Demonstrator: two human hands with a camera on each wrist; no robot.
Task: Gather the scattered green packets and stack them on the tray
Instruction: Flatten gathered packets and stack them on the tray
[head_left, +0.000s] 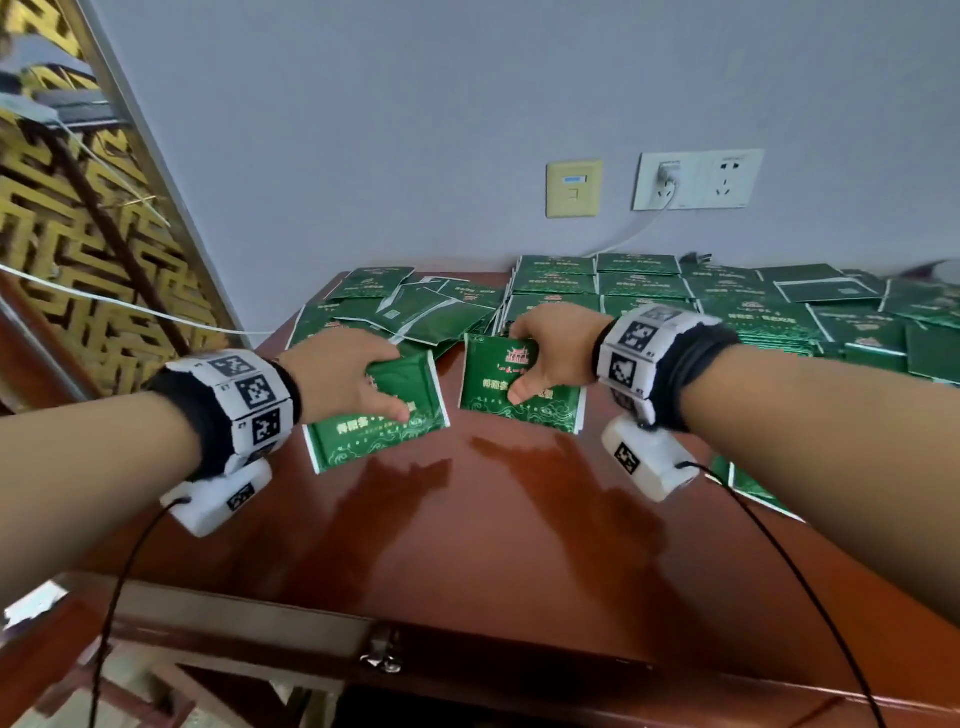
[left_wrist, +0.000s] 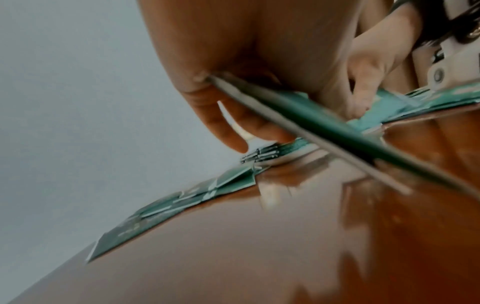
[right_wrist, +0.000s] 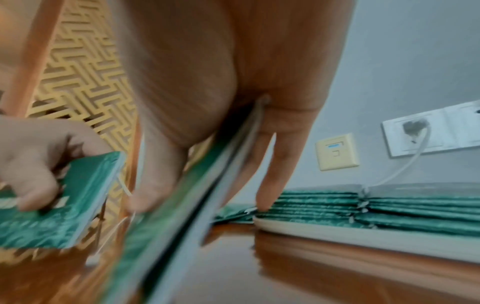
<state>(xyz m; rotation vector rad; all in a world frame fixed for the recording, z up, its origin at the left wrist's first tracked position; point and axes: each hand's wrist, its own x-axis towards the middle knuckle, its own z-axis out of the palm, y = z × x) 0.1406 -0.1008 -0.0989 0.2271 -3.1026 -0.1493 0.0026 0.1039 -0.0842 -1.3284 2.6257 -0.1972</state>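
Both bare forearms reach forward side by side, each wrist wrapped in a marker band with a small white camera box slung beneath. The left hand (head_left: 345, 375) pinches a green packet (head_left: 384, 418), thumb on top and fingers beneath. The right hand (head_left: 556, 345) grips a second packet (head_left: 519, 395) the same way.

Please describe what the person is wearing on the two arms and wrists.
Both forearms are bare. Each wrist has a black cuff under a white band printed with square black-and-white markers. A white box with one such marker hangs under each wrist, and a thin black cable runs from it.
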